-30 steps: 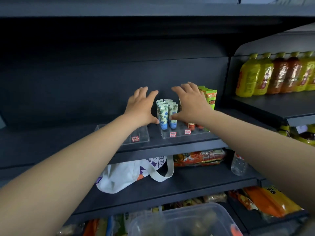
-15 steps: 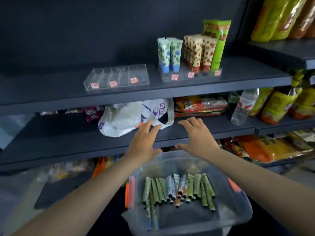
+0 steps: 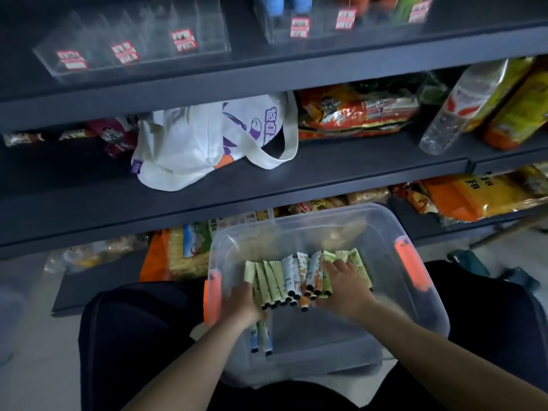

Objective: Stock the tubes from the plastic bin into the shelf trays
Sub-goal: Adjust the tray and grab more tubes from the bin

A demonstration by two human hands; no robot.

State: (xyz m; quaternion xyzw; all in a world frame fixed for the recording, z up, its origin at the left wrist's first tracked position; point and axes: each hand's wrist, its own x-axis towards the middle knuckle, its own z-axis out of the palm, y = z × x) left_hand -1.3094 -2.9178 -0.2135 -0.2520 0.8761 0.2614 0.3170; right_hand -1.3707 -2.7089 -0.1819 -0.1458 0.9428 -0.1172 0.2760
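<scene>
A clear plastic bin (image 3: 370, 229) with orange latches sits between the person's dark-clad knees. Both hands are inside it: the left hand (image 3: 241, 304) lies at the left end of a row of green and white tubes (image 3: 281, 280), and the right hand (image 3: 345, 284) rests on its right end. Above, an empty clear shelf tray (image 3: 133, 34) with red labels sits on the dark shelf (image 3: 267, 72).

Tubes (image 3: 284, 280) seemingly flat in bin (image 3: 385, 232)

Dim shelves, brighter floor; motion blur throughout; wide-angle bending at edges.
</scene>
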